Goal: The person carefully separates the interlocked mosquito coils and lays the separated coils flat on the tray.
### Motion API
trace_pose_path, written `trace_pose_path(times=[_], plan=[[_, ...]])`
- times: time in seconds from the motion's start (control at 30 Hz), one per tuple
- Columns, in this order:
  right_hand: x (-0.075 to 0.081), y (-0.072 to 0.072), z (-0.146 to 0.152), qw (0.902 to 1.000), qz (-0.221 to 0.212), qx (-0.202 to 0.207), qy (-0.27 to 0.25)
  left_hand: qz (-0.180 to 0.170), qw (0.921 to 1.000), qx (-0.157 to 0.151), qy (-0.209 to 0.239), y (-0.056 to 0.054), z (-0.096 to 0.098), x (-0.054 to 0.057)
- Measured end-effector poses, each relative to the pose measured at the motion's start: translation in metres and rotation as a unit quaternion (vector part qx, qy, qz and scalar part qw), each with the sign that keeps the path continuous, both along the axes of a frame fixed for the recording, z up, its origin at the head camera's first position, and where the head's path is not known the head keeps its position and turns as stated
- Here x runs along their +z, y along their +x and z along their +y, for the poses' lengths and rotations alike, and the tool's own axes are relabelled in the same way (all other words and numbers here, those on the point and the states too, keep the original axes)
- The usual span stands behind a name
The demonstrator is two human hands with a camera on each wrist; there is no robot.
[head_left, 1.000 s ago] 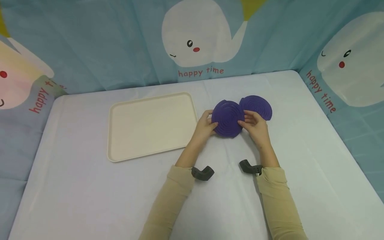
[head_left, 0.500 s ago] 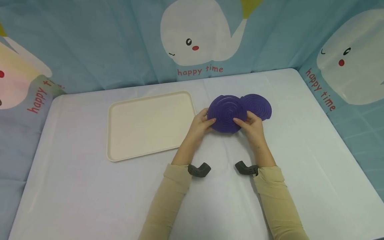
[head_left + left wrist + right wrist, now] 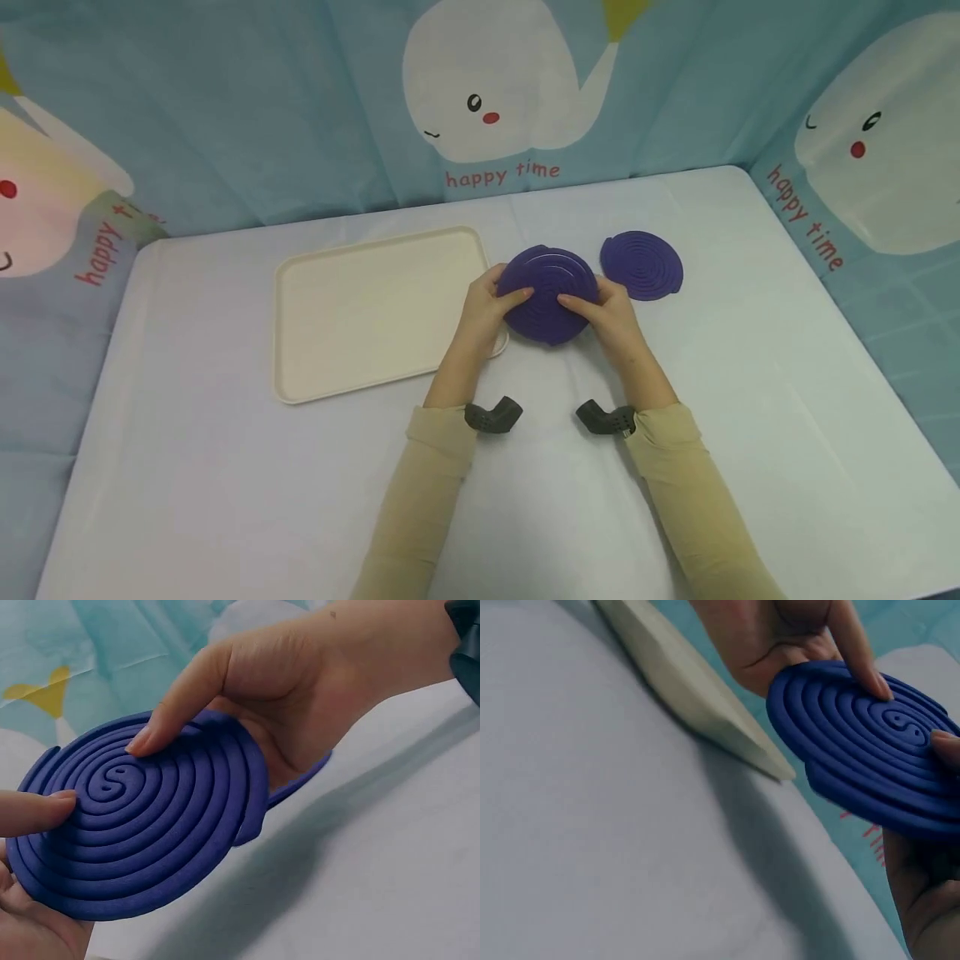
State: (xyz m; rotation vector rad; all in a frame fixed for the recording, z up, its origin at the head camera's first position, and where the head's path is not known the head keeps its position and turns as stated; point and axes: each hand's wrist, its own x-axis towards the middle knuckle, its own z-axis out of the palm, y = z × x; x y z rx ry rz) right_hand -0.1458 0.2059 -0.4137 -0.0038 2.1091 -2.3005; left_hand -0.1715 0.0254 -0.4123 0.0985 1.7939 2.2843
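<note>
Both hands hold up a round purple spiral coaster above the white table. My left hand grips its left side, thumb lying on the ridged top face and fingers underneath. From the opposite side my right hand grips it the same way. In the left wrist view the coaster shows a coiled groove with an S-shaped centre, and the two thumbs press near that centre. A second purple spiral coaster lies flat on the table, behind and to the right of my right hand.
A cream rectangular tray lies to the left, its right edge partly behind my left hand. The white-covered table meets a blue whale-print curtain at the back and sides. Dark devices are worn on both wrists.
The held coaster has moved left with both hands, over the tray's right edge. The thumbs have come further onto its face. The coaster on the table is now fully uncovered.
</note>
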Motion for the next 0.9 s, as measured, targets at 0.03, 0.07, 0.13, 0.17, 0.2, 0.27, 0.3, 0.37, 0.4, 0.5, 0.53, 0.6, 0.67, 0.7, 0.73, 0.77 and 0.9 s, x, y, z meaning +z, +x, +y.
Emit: trace_pose_path(times=[0.03, 0.07, 0.13, 0.17, 0.2, 0.27, 0.3, 0.37, 0.4, 0.5, 0.53, 0.6, 0.67, 0.7, 0.73, 0.77, 0.9], plan=[[0.001, -0.002, -0.002, 1.0, -0.003, 0.005, -0.002, -0.002, 1.0, 0.007, 0.003, -0.001, -0.002, 0.0], [0.001, -0.005, -0.005, 0.9999, -0.006, 0.007, -0.007, -0.002, 0.9999, 0.013, 0.007, -0.001, -0.004, 0.0], [0.002, -0.01, -0.01, 0.9998, -0.009, 0.01, -0.014, -0.002, 0.9995, 0.025, 0.017, -0.002, -0.007, -0.001], [0.002, -0.012, -0.013, 0.9997, -0.01, 0.01, -0.017, -0.002, 0.9993, 0.03, 0.022, -0.002, -0.009, -0.001], [0.002, -0.014, -0.015, 0.9998, -0.011, 0.01, -0.016, -0.001, 0.9991, 0.036, 0.024, -0.002, -0.01, -0.001], [0.0, -0.016, -0.019, 0.9999, -0.013, 0.005, 0.0, 0.003, 0.9988, 0.048, 0.009, -0.003, -0.011, -0.002], [-0.002, -0.017, -0.02, 0.9998, -0.015, 0.003, 0.01, 0.004, 0.9986, 0.053, -0.003, -0.003, -0.012, -0.003], [-0.005, -0.018, -0.021, 0.9993, -0.017, -0.005, 0.034, 0.011, 0.9977, 0.055, -0.039, -0.004, -0.012, -0.004], [-0.007, -0.018, -0.021, 0.9989, -0.016, -0.01, 0.043, 0.017, 0.9966, 0.053, -0.061, -0.005, -0.012, -0.005], [-0.011, -0.018, -0.021, 0.9989, -0.012, -0.026, 0.038, 0.037, 0.9921, 0.036, -0.115, -0.006, -0.013, -0.006], [-0.012, -0.019, -0.021, 0.9991, -0.008, -0.03, 0.03, 0.043, 0.9906, 0.031, -0.126, -0.006, -0.013, -0.005], [-0.012, -0.02, -0.021, 0.9992, -0.001, -0.039, 0.004, 0.047, 0.9884, 0.026, -0.142, -0.007, -0.014, -0.004], [-0.012, -0.022, -0.023, 0.9988, 0.002, -0.043, -0.023, 0.04, 0.9887, 0.027, -0.142, -0.007, -0.015, -0.003], [-0.012, -0.023, -0.024, 0.9983, 0.001, -0.046, -0.035, 0.034, 0.9897, 0.029, -0.136, -0.007, -0.016, -0.003], [-0.011, -0.024, -0.025, 0.9977, -0.001, -0.05, -0.046, 0.028, 0.9905, 0.029, -0.131, -0.007, -0.016, -0.003], [-0.011, -0.024, -0.026, 0.9971, -0.003, -0.053, -0.055, 0.023, 0.9916, 0.028, -0.124, -0.006, -0.017, -0.003], [-0.011, -0.024, -0.029, 0.9957, -0.014, -0.054, -0.074, 0.027, 0.991, 0.03, -0.128, -0.007, -0.017, -0.005]])
